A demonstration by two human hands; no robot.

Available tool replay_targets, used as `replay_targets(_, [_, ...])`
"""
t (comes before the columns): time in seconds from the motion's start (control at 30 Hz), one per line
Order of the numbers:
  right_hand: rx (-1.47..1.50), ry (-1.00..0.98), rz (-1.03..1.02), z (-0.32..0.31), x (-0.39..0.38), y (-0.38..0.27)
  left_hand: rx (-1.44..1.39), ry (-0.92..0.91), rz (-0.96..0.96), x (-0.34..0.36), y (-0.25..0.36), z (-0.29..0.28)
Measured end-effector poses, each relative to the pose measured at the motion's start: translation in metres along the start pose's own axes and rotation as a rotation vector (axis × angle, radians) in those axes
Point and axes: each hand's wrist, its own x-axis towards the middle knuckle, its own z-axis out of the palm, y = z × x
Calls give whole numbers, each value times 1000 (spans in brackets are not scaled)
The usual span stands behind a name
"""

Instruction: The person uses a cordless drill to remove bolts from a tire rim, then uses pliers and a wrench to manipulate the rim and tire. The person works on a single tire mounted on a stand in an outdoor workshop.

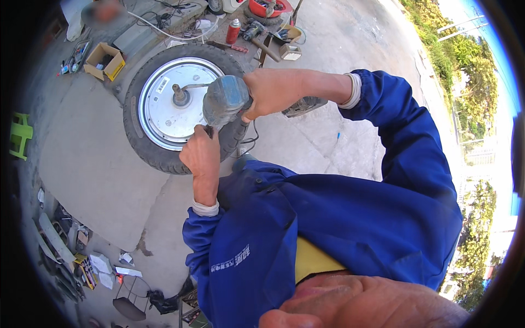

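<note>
My right hand (pixel 273 92) is wrapped round the handle of a worn blue-grey cordless impact wrench (pixel 225 99). The wrench hangs over the near right part of a wheel, and its dark battery (pixel 305 106) shows beyond my wrist. Beside the tool's nose, my left hand (pixel 200 156) is closed in a pinch over the rim. A small dark piece pokes out at its fingertips, too hidden to name. The wheel lies flat: a black tyre (pixel 143 143) round a silver hub cover (pixel 164 117), with a threaded axle (pixel 179 94) standing up at its centre.
A red spray can (pixel 233 31), a dark tool (pixel 252 29) and a hammer-like tool (pixel 267 50) lie beyond the wheel. An open yellow box (pixel 112 66) stands far left, a green stool (pixel 21 135) at the left edge. Scrap parts (pixel 60 240) litter the lower left. A cable (pixel 252 141) runs near the tyre.
</note>
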Motion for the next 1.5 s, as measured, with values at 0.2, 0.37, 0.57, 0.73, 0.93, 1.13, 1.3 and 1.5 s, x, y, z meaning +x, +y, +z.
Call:
replay_targets(0.2, [-122,-50,-101,-11,23,-2,-45,12,-70,-6,-2,-3])
replay_targets(0.37, [-57,8,-105,-6,24,14,-55,-11,-123,-6,3,-2])
replay_targets(0.57, [-8,58,-121,0,18,22,-66,-20,-121,-2,6,0])
replay_targets(0.73, [116,53,-89,15,17,46,-30,71,14,-1,5,12])
replay_targets(0.93, [176,58,-80,19,12,50,-48,-11,112,11,-2,2])
replay_targets(1.13, [-10,-41,-93,-17,13,3,-59,-21,77,10,-6,-1])
replay_targets(1.3, [-40,-42,-127,-28,27,2,-50,7,24,12,-4,1])
replay_targets(1.5, [50,-17,-71,-25,16,15,-47,97,52,12,-6,-10])
